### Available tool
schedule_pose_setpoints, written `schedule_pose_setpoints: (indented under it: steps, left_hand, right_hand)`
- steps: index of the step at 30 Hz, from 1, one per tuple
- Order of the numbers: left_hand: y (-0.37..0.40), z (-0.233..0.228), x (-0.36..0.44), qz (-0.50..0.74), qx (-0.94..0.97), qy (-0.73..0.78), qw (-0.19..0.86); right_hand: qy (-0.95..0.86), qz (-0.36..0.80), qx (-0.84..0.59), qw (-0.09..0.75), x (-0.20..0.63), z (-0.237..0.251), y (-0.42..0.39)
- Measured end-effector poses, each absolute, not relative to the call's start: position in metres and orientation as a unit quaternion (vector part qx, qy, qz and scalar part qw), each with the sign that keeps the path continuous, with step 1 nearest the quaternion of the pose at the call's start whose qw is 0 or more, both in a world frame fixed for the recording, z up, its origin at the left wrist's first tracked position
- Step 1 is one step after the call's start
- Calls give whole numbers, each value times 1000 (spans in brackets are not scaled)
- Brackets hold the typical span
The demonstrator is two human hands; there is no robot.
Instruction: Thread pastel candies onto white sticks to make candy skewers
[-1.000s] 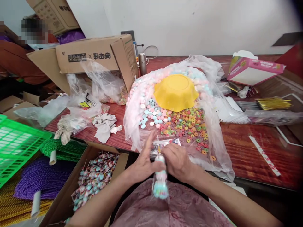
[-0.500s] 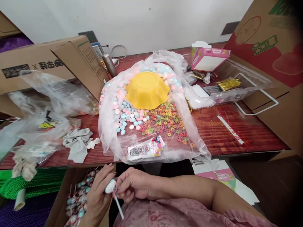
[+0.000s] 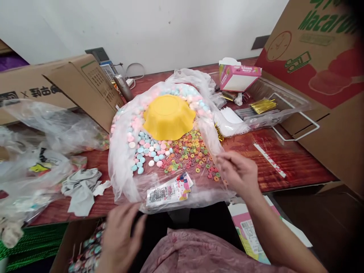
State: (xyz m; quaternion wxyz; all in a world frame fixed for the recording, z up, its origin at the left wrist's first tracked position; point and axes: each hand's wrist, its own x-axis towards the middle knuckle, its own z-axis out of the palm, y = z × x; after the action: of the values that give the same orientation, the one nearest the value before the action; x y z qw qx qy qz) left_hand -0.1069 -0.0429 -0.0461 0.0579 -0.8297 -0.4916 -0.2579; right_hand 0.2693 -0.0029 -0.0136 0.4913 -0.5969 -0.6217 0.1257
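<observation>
My left hand (image 3: pixel 122 237) is just off the table's front edge, beside the carton of wrapped lollipops (image 3: pixel 91 244). Its fingers are apart and nothing shows in them. Over the right edge of the clear plastic bag (image 3: pixel 122 178) is my right hand (image 3: pixel 240 172), fingertips pinched together; what they hold, if anything, I cannot make out. Ring-shaped candies (image 3: pixel 196 151) in mixed colours lie on the bag just left of it. Pink, blue and white round candies (image 3: pixel 148 149) are spread further left, around an upturned yellow bowl (image 3: pixel 169 117). Printed labels (image 3: pixel 169 189) lie at the front.
A clear bin (image 3: pixel 256 121) with gold twist ties (image 3: pixel 264 106) stands at the right rear, near a pink box (image 3: pixel 240 77). Cardboard boxes flank the table on both sides. Plastic bags (image 3: pixel 48 159) and a grey cloth (image 3: pixel 81 185) lie left. A paper strip (image 3: pixel 269 160) lies right.
My hands have parted: the right moved up and right over the bag's edge, the left opened near the carton. The lollipop they held is out of them. The view has shifted slightly.
</observation>
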Motion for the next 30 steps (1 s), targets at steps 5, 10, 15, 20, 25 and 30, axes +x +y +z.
schedule_pose_setpoints:
  steps: [5, 10, 15, 20, 25, 30]
  left_hand:
    - [-6, -57, -6, -142, -907, -395, 36]
    - [-8, -79, -15, -190, -897, -392, 77]
    - [-8, -86, -23, -253, -879, -390, 109]
    - [-10, -84, -22, -215, -878, -412, 111]
    - [-5, -81, -21, -330, -857, -395, 39]
    - [-4, -84, -21, -320, -859, -397, 45]
  right_hand:
    - [-624, -21, -759, 184, 335, -25, 51]
    - [-647, 8, -758, 82, 371, -33, 56]
    - [-660, 28, -750, 38, 372, -38, 55]
    - [-666, 33, -744, 35, 357, -39, 59]
    - [-648, 18, -761, 43, 355, -35, 62]
    - [-661, 1, -748, 51, 360, -30, 50]
